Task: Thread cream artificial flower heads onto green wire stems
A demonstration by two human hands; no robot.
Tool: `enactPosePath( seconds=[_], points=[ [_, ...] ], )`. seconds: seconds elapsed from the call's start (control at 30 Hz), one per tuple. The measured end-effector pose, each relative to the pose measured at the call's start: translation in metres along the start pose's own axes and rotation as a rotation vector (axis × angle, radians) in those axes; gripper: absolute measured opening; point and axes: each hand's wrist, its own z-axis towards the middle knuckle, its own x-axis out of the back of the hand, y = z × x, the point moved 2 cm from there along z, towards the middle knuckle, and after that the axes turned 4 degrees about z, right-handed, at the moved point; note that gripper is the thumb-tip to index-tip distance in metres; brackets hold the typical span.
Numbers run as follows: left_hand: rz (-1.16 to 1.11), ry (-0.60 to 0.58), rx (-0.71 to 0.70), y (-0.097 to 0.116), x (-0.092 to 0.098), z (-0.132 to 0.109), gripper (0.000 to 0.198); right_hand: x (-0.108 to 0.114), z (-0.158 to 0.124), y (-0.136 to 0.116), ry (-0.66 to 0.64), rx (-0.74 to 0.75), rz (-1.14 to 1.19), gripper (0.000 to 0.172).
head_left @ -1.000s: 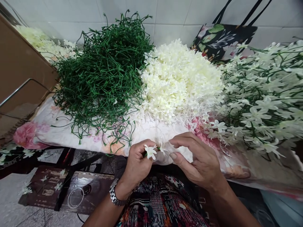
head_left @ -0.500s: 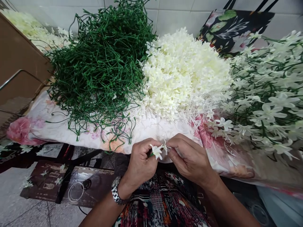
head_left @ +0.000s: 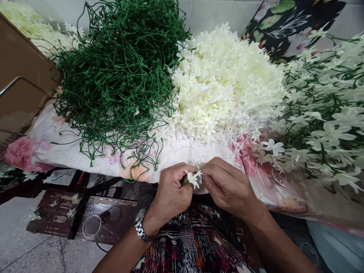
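Note:
Low at the centre, my left hand [head_left: 174, 189] is closed around a green stem that carries a small white artificial flower [head_left: 193, 179]. My right hand [head_left: 227, 185] pinches at the flower's right side; its fingertips hold a pale, thin piece, partly hidden, that looks like another white blossom. Both hands meet just off the front edge of the floral cloth [head_left: 182, 151]. Beyond them lie a tangled heap of green plastic stems [head_left: 122, 72] on the left and a mound of loose white petals [head_left: 227, 83] in the middle.
Assembled white flower sprays [head_left: 330, 129] crowd the right side. A cardboard box [head_left: 25, 64] stands at the left edge. Below the cloth are a brown bench [head_left: 113, 216] and a clear ring-shaped object [head_left: 91, 226]. A black floral bag [head_left: 290, 26] rests against the tiled wall.
The two hands have stayed together, and the pale piece in my right hand has come closer to the flower in my left, now overlapping it. The view has shifted slightly.

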Motion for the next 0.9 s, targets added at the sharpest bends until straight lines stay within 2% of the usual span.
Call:
enactPosePath(
  seconds=[0.1,0.27,0.43,0.67,0.9],
  points=[
    [-0.036,0.022,-0.038,0.0,0.002,0.0,0.02,0.002,0.0,0.0,-0.005,-0.037,0.072,0.015],
    [-0.05,0.106,-0.198,0.0,0.003,-0.005,0.02,0.004,-0.002,-0.006,0.024,-0.101,0.145,0.012],
    [0.055,0.2,-0.342,0.0,0.001,-0.012,0.027,0.006,-0.005,-0.008,0.041,-0.2,0.194,0.008],
    [0.332,0.249,-0.493,-0.003,0.003,-0.016,0.027,0.005,-0.01,-0.007,0.039,-0.29,0.259,0.006],
    [0.412,0.274,-0.548,-0.003,0.003,-0.016,0.027,-0.001,-0.014,-0.002,0.041,-0.414,0.408,0.003]
  ],
)
